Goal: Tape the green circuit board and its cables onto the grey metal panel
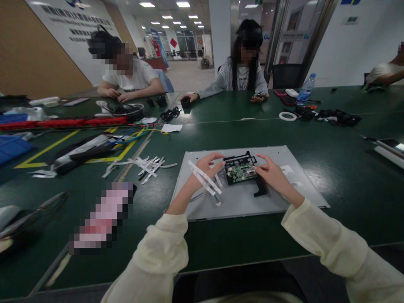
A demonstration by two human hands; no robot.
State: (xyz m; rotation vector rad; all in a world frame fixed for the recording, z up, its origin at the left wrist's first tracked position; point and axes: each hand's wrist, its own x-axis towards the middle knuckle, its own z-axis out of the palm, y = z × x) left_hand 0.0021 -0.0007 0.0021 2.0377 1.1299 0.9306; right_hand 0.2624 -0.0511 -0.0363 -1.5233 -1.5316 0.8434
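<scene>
A green circuit board [241,172] sits in a black plastic frame [261,187] over a grey flat panel [233,206] on the table. My left hand [206,168] has its fingertips and thumb at the frame's left edge. White strips [203,176] lie across the back of that hand and wrist. At the opposite side, my right hand [269,171] holds the frame, its thumb by the board's right edge and its index finger curved above. A thin cable and a clear plug-like piece [217,201] lie on the panel below my left wrist.
Loose white strips [148,166] lie left of the panel, near a pixelated pink phone-like object [102,216]. Across the green table sit two people, with black parts, a white tape roll [287,116] and a water bottle [306,89]. A tablet-like device [391,149] is at right.
</scene>
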